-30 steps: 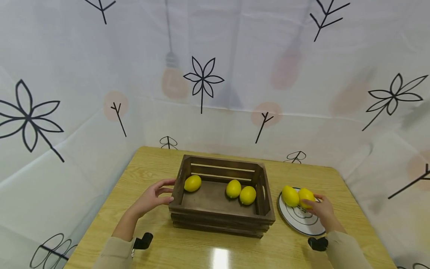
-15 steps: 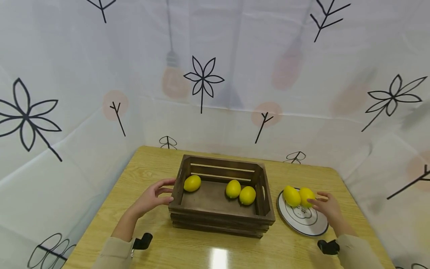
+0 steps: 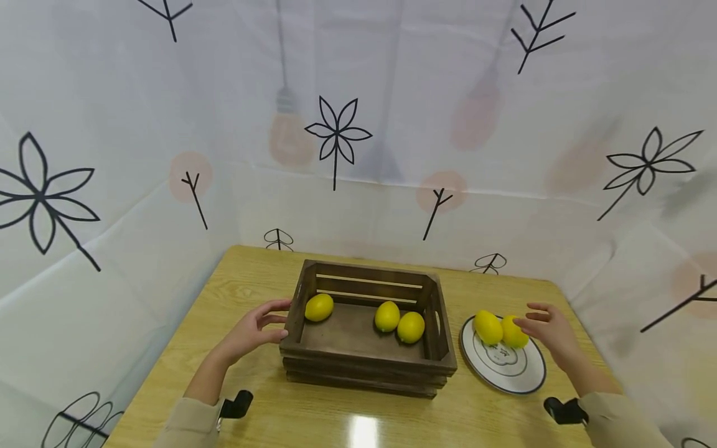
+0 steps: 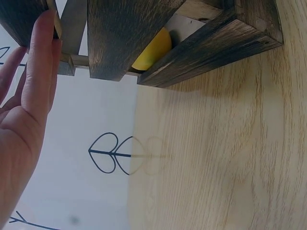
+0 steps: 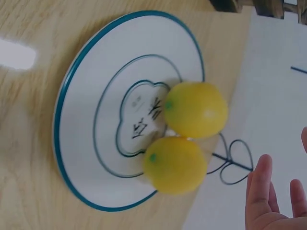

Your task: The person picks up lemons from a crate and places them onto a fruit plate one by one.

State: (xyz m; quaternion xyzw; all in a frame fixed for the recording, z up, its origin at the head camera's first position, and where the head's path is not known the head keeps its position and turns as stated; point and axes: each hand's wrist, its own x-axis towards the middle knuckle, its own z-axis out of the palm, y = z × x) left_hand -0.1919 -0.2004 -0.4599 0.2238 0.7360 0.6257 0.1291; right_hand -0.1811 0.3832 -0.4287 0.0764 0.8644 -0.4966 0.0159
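Two yellow lemons, one on the left (image 3: 488, 328) and one on the right (image 3: 513, 332), lie side by side on a white plate (image 3: 506, 376) with a dark rim. Just right of them hovers my right hand (image 3: 551, 333), its fingers spread and holding nothing; in the right wrist view it appears apart from both lemons. My left hand (image 3: 254, 330) touches the left end of a dark wooden crate (image 3: 366, 367) with extended fingers, which the left wrist view also shows against a slat. Inside the crate are three lemons, one at left (image 3: 319, 307) and two together at right (image 3: 387, 317).
The crate and plate stand on a light wood-grain table (image 3: 313, 410), with a gap between them. A white printed cloth (image 3: 370, 205) hangs behind the table and along both sides. Light glares off the tabletop near the front.
My right hand has let go of the right lemon on the plate and drawn back to the right. The left hand has stayed at the crate's end.
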